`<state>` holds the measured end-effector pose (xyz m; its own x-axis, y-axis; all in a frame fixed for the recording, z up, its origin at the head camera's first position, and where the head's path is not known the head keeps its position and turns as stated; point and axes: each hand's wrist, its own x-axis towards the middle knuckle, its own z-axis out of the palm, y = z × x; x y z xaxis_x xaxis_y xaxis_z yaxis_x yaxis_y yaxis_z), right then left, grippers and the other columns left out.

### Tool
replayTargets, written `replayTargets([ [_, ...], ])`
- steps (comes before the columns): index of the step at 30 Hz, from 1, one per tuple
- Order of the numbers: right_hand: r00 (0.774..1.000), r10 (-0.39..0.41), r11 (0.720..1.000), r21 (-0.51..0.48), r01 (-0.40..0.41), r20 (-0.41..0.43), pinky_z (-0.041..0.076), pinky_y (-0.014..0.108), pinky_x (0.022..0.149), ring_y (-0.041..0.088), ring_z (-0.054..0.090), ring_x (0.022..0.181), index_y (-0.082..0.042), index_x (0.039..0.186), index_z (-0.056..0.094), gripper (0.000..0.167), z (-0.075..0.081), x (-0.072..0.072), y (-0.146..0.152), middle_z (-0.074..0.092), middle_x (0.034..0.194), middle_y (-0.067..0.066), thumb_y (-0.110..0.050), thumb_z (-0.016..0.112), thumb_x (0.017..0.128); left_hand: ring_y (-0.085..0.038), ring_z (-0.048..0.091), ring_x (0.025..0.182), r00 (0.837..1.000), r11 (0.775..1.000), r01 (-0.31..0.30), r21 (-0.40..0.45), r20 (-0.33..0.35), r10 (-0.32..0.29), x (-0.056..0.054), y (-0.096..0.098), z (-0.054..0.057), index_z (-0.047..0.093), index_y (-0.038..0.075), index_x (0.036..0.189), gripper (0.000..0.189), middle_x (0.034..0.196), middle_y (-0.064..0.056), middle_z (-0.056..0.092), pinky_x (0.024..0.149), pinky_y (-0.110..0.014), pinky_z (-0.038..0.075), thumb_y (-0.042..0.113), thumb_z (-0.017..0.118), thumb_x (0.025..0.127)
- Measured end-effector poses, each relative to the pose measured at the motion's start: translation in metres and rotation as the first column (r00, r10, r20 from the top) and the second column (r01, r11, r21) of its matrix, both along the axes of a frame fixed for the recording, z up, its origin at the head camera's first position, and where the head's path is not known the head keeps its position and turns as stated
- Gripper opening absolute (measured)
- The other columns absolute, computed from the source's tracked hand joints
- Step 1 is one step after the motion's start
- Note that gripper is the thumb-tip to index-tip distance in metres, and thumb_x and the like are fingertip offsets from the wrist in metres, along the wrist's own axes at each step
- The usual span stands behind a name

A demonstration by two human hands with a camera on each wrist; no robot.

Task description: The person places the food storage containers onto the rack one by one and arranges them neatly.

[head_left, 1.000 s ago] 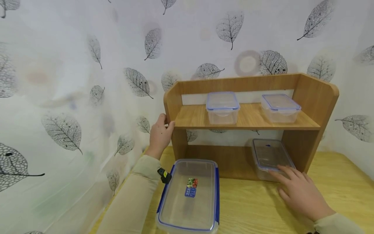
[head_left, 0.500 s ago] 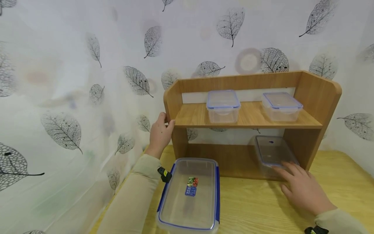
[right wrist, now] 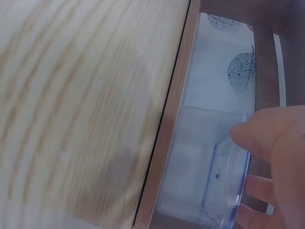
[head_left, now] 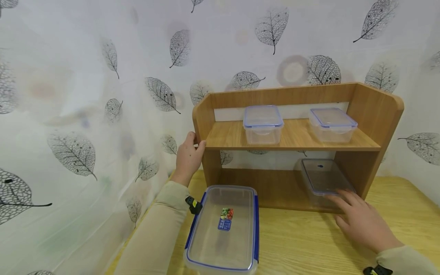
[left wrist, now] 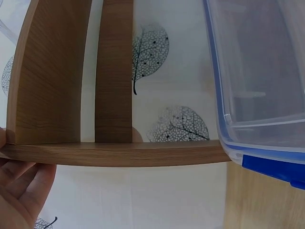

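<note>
At 8 o'clock in the head view, the left hand [head_left: 187, 162] stays gripping the left end of the wooden shelf unit [head_left: 295, 96], seemingly bracing it. At 5 o'clock from that hand, the large box [head_left: 221, 238] stays put on the table [head_left: 292, 240]. The change lies farther right: the low box [head_left: 326, 178] has edged slightly deeper into the lower compartment [head_left: 268, 187], suggesting its positioning is nearly finished. Between 4 and 5 o'clock from it, the right hand [head_left: 368, 225] has followed, loosely spread, fingertips at its front rim.

The unit is smooth-grained with rounded corners; the large box clear, oblong, blue-clipped. At its 1 o'clock stands the upper-left box [head_left: 263, 126], cloudy and tapering. The low box is flat, glassy plastic; at its 12 o'clock, the upper-right box [head_left: 333, 126] is blue-rimmed.
</note>
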<state>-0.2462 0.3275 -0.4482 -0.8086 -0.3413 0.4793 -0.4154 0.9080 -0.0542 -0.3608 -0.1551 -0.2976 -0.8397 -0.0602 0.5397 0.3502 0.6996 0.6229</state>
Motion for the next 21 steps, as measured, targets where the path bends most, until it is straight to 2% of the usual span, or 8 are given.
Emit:
replayTargets([
  [8,0.999,0.025,0.999,-0.033,-0.025,-0.023,0.044,0.069,0.090,0.051,0.049,0.119,-0.010,0.134,0.059,0.060,0.0004,-0.0013,-0.0023,0.051,0.135,0.027,-0.016,0.080,0.078,-0.033,0.067,0.112,1.000,1.000,-0.004,0.016,0.016,0.004,0.0029,0.0007,0.0041,0.052,0.012,0.126,0.031,0.130,-0.014,0.065,0.089,-0.047,0.058,0.035,0.052,0.104],
  [21,0.999,0.047,0.998,-0.043,-0.048,-0.024,0.043,0.072,0.090,0.055,0.048,0.120,-0.011,0.136,0.058,0.061,-0.0031,-0.0006,-0.0042,0.051,0.136,0.026,-0.016,0.079,0.079,-0.033,0.066,0.115,0.999,1.000,-0.010,0.005,0.031,0.009,0.0031,0.0026,0.0030,0.052,0.012,0.127,0.032,0.131,-0.014,0.064,0.091,-0.046,0.057,0.036,0.053,0.105],
])
